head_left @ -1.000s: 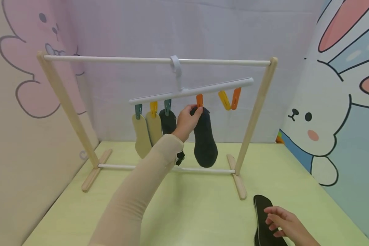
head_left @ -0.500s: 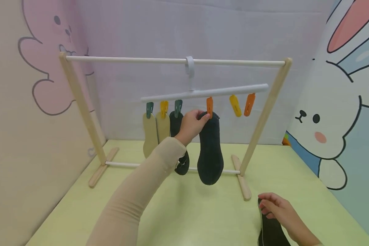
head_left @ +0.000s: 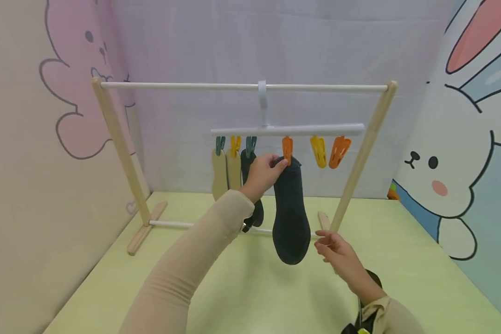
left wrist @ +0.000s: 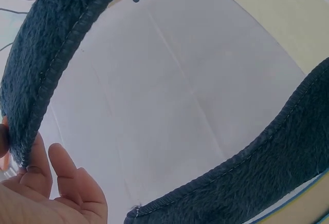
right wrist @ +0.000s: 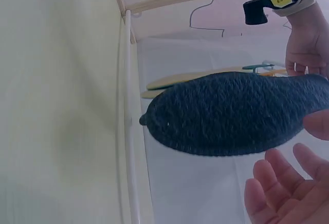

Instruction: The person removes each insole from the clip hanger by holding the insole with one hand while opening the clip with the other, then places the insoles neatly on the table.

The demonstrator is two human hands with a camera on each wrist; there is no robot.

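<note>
A dark fuzzy insole (head_left: 291,218) hangs toe-down below an orange clothespin (head_left: 287,147) on the white hanger (head_left: 317,130). My left hand (head_left: 264,177) pinches its upper end between thumb and fingers, just under the clothespin. In the left wrist view the same insole (left wrist: 51,54) leads down into those fingers. My right hand (head_left: 338,255) hovers beside the insole's lower end, fingers relaxed and holding nothing. The right wrist view has the insole (right wrist: 226,113) above the spread fingers (right wrist: 280,175). Another dark insole (head_left: 246,164) hangs partly hidden behind my left hand.
Two beige insoles (head_left: 219,172) hang at the left from green and yellow clothespins. A yellow clothespin (head_left: 318,151) and an orange one dangle bare at the right. A wooden-legged rack (head_left: 118,144) carries the hanger. Beneath my right forearm lies a dark insole (head_left: 375,277), mostly hidden.
My right hand has risen from the insole on the table toward the hanging one. The tilted hanger has levelled out. My left hand keeps its pinch by the orange clothespin.
</note>
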